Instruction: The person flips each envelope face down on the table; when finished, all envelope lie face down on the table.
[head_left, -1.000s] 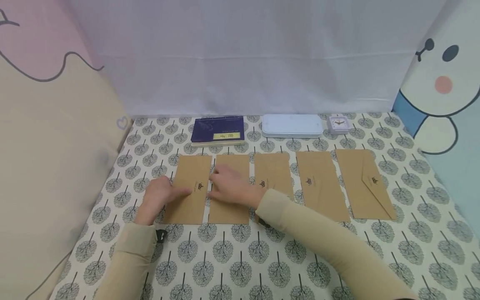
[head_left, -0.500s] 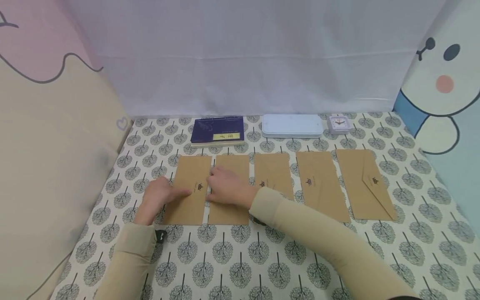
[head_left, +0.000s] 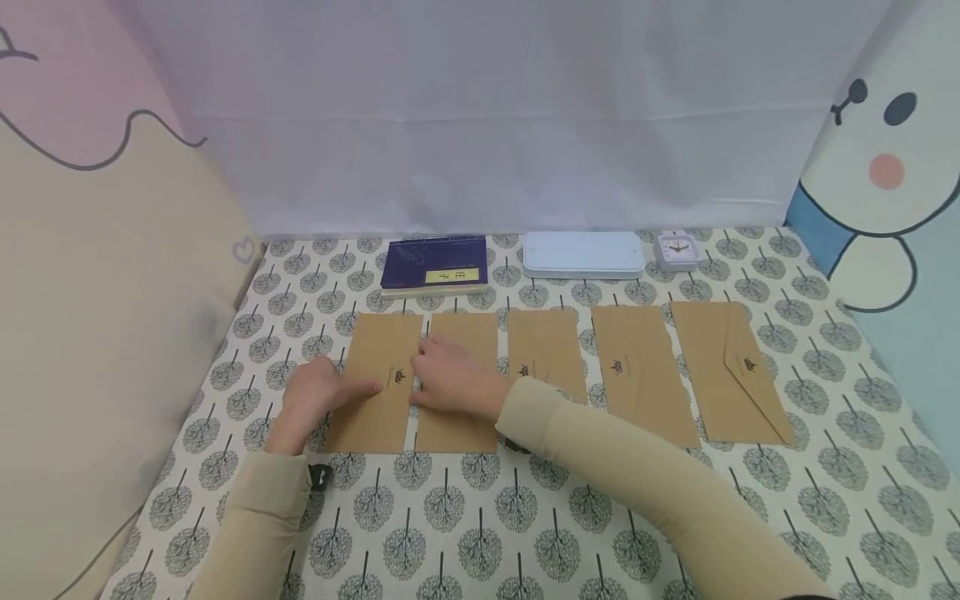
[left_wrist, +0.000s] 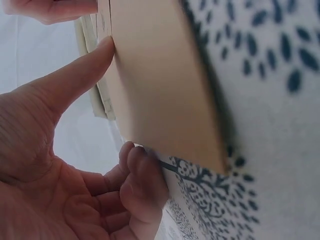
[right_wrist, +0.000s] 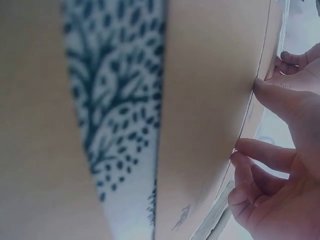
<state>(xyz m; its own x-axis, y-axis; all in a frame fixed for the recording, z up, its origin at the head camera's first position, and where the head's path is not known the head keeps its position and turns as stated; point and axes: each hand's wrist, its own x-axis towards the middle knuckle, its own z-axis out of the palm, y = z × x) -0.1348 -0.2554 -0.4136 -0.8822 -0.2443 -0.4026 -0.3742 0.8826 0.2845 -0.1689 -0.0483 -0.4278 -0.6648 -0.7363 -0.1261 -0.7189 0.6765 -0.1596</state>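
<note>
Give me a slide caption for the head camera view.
Five brown envelopes in a row, left hand at the leftmost, right hand at the next, with book, white case and clock behind.

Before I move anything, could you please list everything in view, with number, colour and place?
Envelopes: five, brown, side by side in a row
Book: one, dark blue, yellow-labelled, behind the leftmost envelopes
Case: one, bluish white, right of the book
Clock: one, pale purple, right of the case
Tablecloth: one, white with dark trees, under the envelopes
Curtain: one, white, at the back
Side panels: two, cream-pink left, blue-white right
Sleeves: two, beige, lower left and right
Wrist pieces: two, dark, by the sleeve ends
Left hand: one, bare, thumb on the leftmost envelope
Right hand: one, bare, at the second envelope's left edge
</note>
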